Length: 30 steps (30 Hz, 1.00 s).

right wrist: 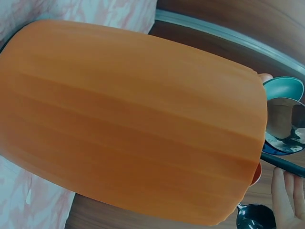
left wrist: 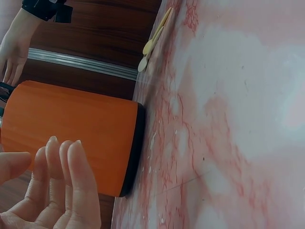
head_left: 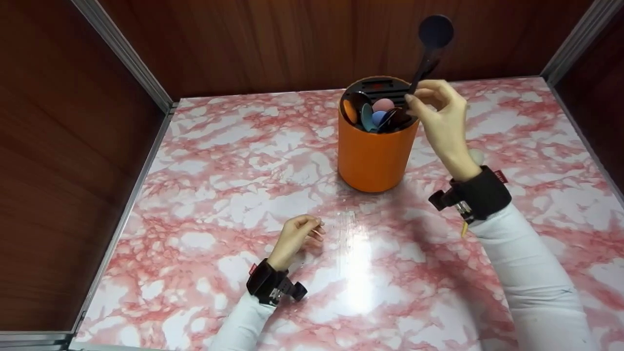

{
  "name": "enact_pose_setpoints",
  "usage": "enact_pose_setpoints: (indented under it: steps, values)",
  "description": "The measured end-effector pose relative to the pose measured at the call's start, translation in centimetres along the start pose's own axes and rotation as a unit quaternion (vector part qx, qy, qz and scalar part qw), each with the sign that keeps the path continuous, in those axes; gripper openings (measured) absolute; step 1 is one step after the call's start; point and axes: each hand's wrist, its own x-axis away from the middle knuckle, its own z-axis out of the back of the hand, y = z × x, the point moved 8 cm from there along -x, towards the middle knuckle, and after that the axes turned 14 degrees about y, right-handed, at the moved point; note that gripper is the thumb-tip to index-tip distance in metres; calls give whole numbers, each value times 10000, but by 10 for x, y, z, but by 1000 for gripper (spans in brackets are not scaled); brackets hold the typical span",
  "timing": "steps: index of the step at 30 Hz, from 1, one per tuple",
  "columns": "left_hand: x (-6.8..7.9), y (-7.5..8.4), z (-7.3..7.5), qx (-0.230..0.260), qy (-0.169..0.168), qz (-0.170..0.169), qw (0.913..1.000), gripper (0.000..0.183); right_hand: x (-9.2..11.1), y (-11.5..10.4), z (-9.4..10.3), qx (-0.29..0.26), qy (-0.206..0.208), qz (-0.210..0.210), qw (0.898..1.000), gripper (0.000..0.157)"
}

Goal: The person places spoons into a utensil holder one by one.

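Note:
An orange utensil holder (head_left: 375, 161) stands upright on the table, with spoons (head_left: 383, 105) of several colours in its black-topped opening. At its right rim, my right hand (head_left: 441, 114) pinches the handle of a dark spoon (head_left: 435, 32), whose round head points up. The right wrist view has the holder filling most of the frame, with a teal spoon (right wrist: 283, 89) and a shiny dark spoon (right wrist: 285, 126) at its mouth. In front of the holder, my left hand (head_left: 297, 239) hovers low with loosely bent fingers and nothing in them.
Beyond the right side of the holder, a yellow spoon (left wrist: 148, 46) and a pale spoon (left wrist: 142, 64) lie on the table, partly behind my right wrist in the head view. Brown wooden panels (head_left: 292, 44) enclose the pink marbled table (head_left: 219, 185) at the back and sides.

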Motion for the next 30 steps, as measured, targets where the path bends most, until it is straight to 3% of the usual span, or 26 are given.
enact_pose_setpoints:
  steps: [6,13,21,25,28,30]
  values:
    - [5,9,-3,-65,189,410,9990,25,2,1,1,489,19,228,9985,16]
    - [8,5,-3,72,201,886,9958,23,6,1,0,950,-96,461,9944,20]
    - [6,3,-1,70,181,593,9981,22,8,10,2,712,-130,207,9972,23]
    - [-4,-20,5,30,176,388,9991,24,7,12,2,520,-123,153,9985,22]
    - [-13,-41,11,78,250,445,9987,23,7,13,3,536,-125,154,9984,21]
    - [-16,-47,12,144,300,531,9980,25,7,13,3,626,-160,167,9978,21]
